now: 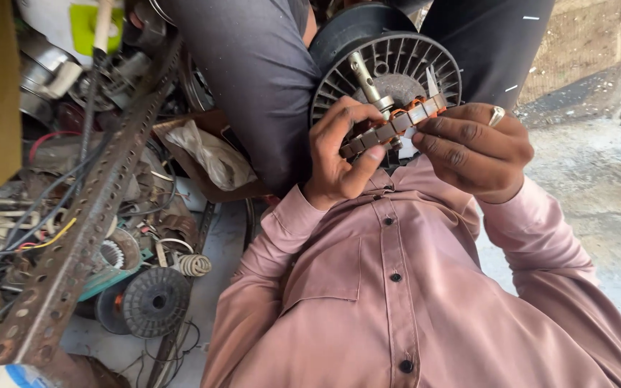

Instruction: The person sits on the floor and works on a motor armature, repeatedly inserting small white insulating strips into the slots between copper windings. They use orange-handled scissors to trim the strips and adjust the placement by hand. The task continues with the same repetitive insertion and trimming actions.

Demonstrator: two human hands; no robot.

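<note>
I am gripping the grey slotted motor core with orange windings [395, 123] with my left hand [339, 154] at nine o'clock and my right hand [477, 147] at three, probably inspecting its slots.

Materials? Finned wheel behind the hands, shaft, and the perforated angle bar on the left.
Finned wheel: likely moulded plastic, matt black with thin even fins. Shaft: metal, dull silver sheen. Angle bar: steel by the look, brown with rust, punched holes.

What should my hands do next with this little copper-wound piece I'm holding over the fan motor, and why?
Probably steady the wound piece and ease it along the metal shaft. Both the left hand and right hand already pinch its ends, and it sits right at the shaft's base on the black finned motor.
</note>
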